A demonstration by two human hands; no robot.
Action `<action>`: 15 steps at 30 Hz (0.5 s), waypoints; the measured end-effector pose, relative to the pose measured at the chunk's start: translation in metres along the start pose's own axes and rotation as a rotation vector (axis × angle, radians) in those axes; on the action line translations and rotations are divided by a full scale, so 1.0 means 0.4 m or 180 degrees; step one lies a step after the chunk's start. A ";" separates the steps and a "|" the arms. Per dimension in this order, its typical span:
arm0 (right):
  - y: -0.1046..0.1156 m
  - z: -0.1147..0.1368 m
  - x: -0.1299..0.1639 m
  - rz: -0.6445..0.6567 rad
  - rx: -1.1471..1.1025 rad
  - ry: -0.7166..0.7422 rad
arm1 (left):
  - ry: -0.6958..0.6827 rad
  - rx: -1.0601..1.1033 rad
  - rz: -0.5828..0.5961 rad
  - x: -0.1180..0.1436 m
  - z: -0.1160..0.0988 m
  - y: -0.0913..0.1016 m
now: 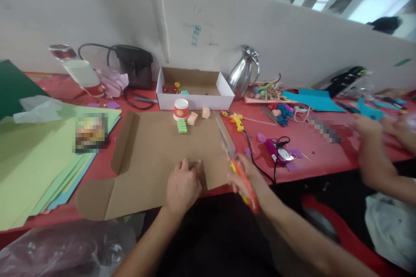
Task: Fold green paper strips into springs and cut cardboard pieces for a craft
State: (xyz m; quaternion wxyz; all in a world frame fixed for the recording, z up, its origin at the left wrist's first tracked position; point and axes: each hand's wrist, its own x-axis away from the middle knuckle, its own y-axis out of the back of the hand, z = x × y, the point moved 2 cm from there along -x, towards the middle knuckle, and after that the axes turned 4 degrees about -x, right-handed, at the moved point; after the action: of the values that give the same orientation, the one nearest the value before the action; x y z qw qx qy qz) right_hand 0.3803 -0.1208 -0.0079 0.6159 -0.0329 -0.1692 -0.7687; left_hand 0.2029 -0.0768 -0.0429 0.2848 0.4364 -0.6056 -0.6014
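Flat on the red table [107,162], the cardboard sheet [152,156] looked light and stiff, so I pinned its near edge with my spread left hand [182,186] while my right hand [242,177] gripped scissors [235,162].

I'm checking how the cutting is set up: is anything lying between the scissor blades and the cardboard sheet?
Nothing visible does. The right hand holds the scissors, blades lying right along the flattened cardboard's right edge. The left hand presses the sheet's near edge. The paper cup and small folded pieces sit at its far edge.
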 end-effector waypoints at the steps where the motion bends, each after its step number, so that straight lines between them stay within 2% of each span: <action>1: -0.015 -0.029 0.031 -0.0014 -0.0042 0.0055 | -0.0002 0.0005 -0.0011 -0.001 -0.001 0.000; 3: -0.049 -0.070 0.092 -0.0141 -0.0197 0.0153 | 0.0015 0.0016 -0.0004 -0.002 -0.004 0.000; 5: -0.077 -0.086 0.142 -0.0243 -0.0286 0.0198 | 0.0027 0.0054 -0.0010 -0.003 -0.006 -0.002; 7: -0.086 -0.081 0.170 -0.0144 -0.0281 0.0244 | -0.0020 0.0190 -0.0071 -0.005 -0.005 -0.008; 9: -0.072 -0.063 0.171 -0.0083 -0.0225 0.0330 | -0.0064 0.0534 -0.0147 -0.007 0.006 -0.015; 12: -0.033 -0.019 0.131 -0.0231 -0.0388 0.0508 | 0.0172 0.1695 -0.0206 -0.009 0.039 -0.013; 15: -0.027 0.037 0.070 -0.0336 -0.0871 0.0691 | 0.0891 0.3548 -0.0211 -0.007 0.066 0.024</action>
State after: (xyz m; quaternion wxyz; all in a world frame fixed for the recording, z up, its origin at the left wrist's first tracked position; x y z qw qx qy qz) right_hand 0.3611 -0.1406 0.0109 0.5791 -0.0244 0.0029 -0.8149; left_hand 0.1795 -0.0628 -0.0359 0.0702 0.6147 -0.7737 -0.1365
